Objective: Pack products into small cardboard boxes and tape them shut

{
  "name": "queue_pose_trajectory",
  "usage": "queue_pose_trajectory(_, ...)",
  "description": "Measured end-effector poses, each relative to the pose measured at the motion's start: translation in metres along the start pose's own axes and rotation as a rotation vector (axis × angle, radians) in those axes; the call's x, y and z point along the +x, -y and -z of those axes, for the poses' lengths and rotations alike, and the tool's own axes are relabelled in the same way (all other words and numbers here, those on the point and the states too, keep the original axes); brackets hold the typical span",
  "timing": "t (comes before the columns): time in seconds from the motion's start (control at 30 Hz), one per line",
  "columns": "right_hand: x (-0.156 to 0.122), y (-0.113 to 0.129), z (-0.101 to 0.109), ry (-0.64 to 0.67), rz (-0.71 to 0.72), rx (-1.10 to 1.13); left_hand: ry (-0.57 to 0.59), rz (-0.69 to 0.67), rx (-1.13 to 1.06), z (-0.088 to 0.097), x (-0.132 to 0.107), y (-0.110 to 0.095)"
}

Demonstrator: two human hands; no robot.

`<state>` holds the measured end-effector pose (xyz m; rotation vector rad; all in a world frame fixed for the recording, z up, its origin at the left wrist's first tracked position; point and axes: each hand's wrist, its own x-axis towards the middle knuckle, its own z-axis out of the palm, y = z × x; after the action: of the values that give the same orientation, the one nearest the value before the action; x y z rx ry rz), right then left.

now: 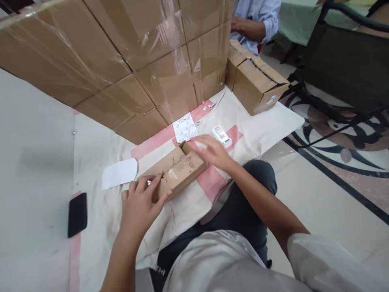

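A small flat cardboard box point(178, 170) with clear tape and a dark drawing on its top lies on the cloth in front of me. My left hand point(141, 200) grips its near left end, fingers curled over the edge. My right hand point(212, 152) rests at the box's far right end with fingers stretched out, slightly blurred. Just beyond that hand lies a white tape dispenser point(222, 137). A sheet of small white stickers point(185, 127) lies behind the box.
A wall of taped cartons point(121, 61) rises at the back. Two brown boxes point(257, 83) stand at the right, beside another person's sleeve point(258, 16). A white paper point(119, 173) and a black phone point(77, 213) lie at the left. Patterned floor lies right of the cloth point(100, 219).
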<state>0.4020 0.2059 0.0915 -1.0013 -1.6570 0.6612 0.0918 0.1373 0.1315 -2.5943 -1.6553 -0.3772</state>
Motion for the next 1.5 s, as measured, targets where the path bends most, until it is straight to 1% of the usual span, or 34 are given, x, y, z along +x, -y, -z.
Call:
queue_pose_trajectory(0.07,0.01,-0.008,0.03,-0.197,-0.211,-0.051,-0.019,-0.023,0.034,-0.005,0.002,0.004)
queue_pose_trajectory(0.1,0.014,-0.015,0.046,-0.264,-0.346,-0.096,-0.024,-0.035,0.047,-0.007,0.003,0.007)
queue_pose_trajectory(0.13,0.017,-0.023,0.06,-0.281,-0.484,-0.145,-0.03,-0.045,0.058,-0.009,0.004,0.009)
queue_pose_trajectory(0.2,0.018,-0.041,0.082,-0.213,-0.736,-0.198,-0.055,-0.037,0.077,-0.011,0.005,0.01)
queue_pose_trajectory(0.23,0.017,-0.05,0.088,-0.168,-0.832,-0.187,-0.081,-0.012,0.09,-0.013,0.005,0.007)
queue_pose_trajectory(0.3,0.011,-0.065,0.093,-0.119,-0.954,-0.117,-0.171,0.052,0.127,-0.017,0.002,-0.01)
queue_pose_trajectory(0.33,0.007,-0.071,0.092,-0.124,-0.979,-0.083,-0.231,0.06,0.14,-0.02,-0.001,-0.024)
queue_pose_trajectory(0.37,0.004,-0.075,0.091,-0.139,-0.984,-0.061,-0.294,0.041,0.138,-0.025,-0.003,-0.039)
queue_pose_trajectory(0.4,0.001,-0.078,0.09,-0.153,-0.974,-0.05,-0.345,-0.017,0.107,-0.032,-0.004,-0.057)
queue_pose_trajectory(0.43,-0.001,-0.079,0.089,-0.16,-0.958,-0.042,-0.385,-0.094,0.042,-0.04,-0.003,-0.075)
queue_pose_trajectory(0.47,-0.003,-0.08,0.088,-0.16,-0.941,-0.032,-0.398,-0.184,-0.052,-0.05,0.001,-0.092)
queue_pose_trajectory(0.5,-0.003,-0.08,0.087,-0.15,-0.932,-0.019,-0.388,-0.264,-0.165,-0.062,0.009,-0.108)
queue_pose_trajectory(0.57,-0.002,-0.08,0.086,-0.116,-0.945,-0.002,-0.366,-0.352,-0.36,-0.092,0.038,-0.136)
queue_pose_trajectory(0.63,0.001,-0.08,0.085,-0.09,-0.975,-0.003,-0.316,-0.28,-0.473,-0.125,0.081,-0.157)
queue_pose_trajectory(0.7,0.004,-0.08,0.084,-0.081,-0.989,-0.006,-0.191,-0.174,-0.577,-0.158,0.126,-0.17)
queue_pose_trajectory(0.73,0.005,-0.079,0.082,-0.08,-0.988,-0.005,-0.151,-0.118,-0.629,-0.173,0.146,-0.175)
queue_pose_trajectory(0.77,0.005,-0.079,0.081,-0.084,-0.986,-0.007,-0.118,-0.061,-0.675,-0.185,0.161,-0.178)
queue_pose_trajectory(0.83,0.005,-0.076,0.077,-0.107,-0.976,-0.024,-0.063,0.009,-0.707,-0.201,0.179,-0.183)
queue_pose_trajectory(0.9,0.002,-0.07,0.072,-0.188,-0.9,-0.044,-0.044,0.022,-0.689,-0.207,0.182,-0.184)
queue_pose_trajectory(0.97,-0.004,-0.062,0.067,-0.283,-0.774,-0.024,-0.063,0.014,-0.664,-0.206,0.178,-0.185)
queue_pose_trajectory(1.0,-0.008,-0.058,0.065,-0.311,-0.722,0.005,-0.076,0.015,-0.656,-0.205,0.176,-0.185)
queue_pose_trajectory(1.03,-0.012,-0.054,0.064,-0.322,-0.691,0.039,-0.086,0.017,-0.649,-0.203,0.174,-0.185)
queue_pose_trajectory(1.1,-0.024,-0.048,0.063,-0.324,-0.683,0.084,-0.101,0.025,-0.638,-0.201,0.173,-0.186)
queue_pose_trajectory(1.2,-0.043,-0.042,0.064,-0.351,-0.705,0.08,-0.111,0.046,-0.624,-0.201,0.174,-0.188)
queue_pose_trajectory(1.27,-0.053,-0.044,0.065,-0.349,-0.764,0.053,-0.101,0.059,-0.614,-0.202,0.175,-0.188)
queue_pose_trajectory(1.4,-0.058,-0.059,0.061,-0.303,-0.935,-0.004,-0.087,0.042,-0.582,-0.202,0.174,-0.186)
queue_pose_trajectory(1.5,-0.057,-0.072,0.059,-0.298,-1.005,-0.042,-0.091,0.044,-0.571,-0.201,0.172,-0.186)
